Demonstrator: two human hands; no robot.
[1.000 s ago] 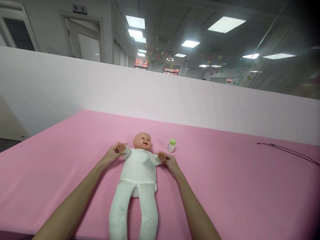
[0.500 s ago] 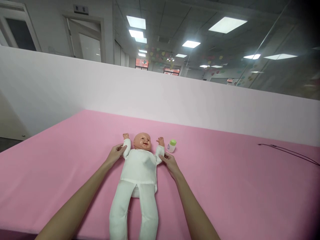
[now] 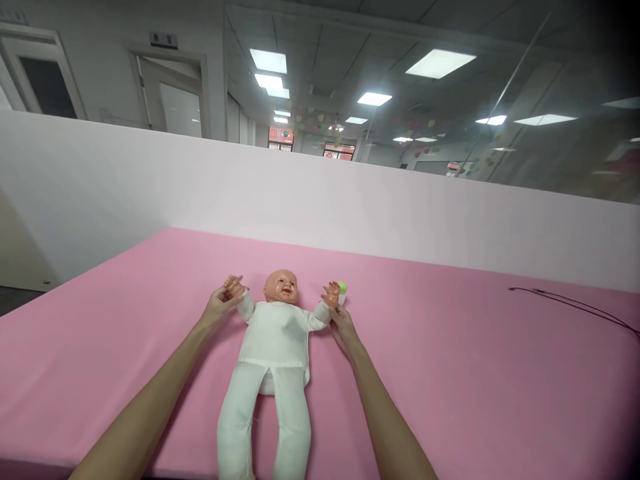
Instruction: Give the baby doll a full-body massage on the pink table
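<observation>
Both arms of the baby doll [image 3: 274, 333] have swung outward from beside its head, and its raised plastic hand [image 3: 331, 293] now partly hides the green-capped baby bottle [image 3: 343, 288]. On the left, the person's left hand [image 3: 219, 305] closes around the doll's other hand [image 3: 233, 287]; on the right, the right hand [image 3: 343, 332] pinches the white sleeve [image 3: 320, 317], holding both arms spread on the pink-covered table [image 3: 450, 360].
</observation>
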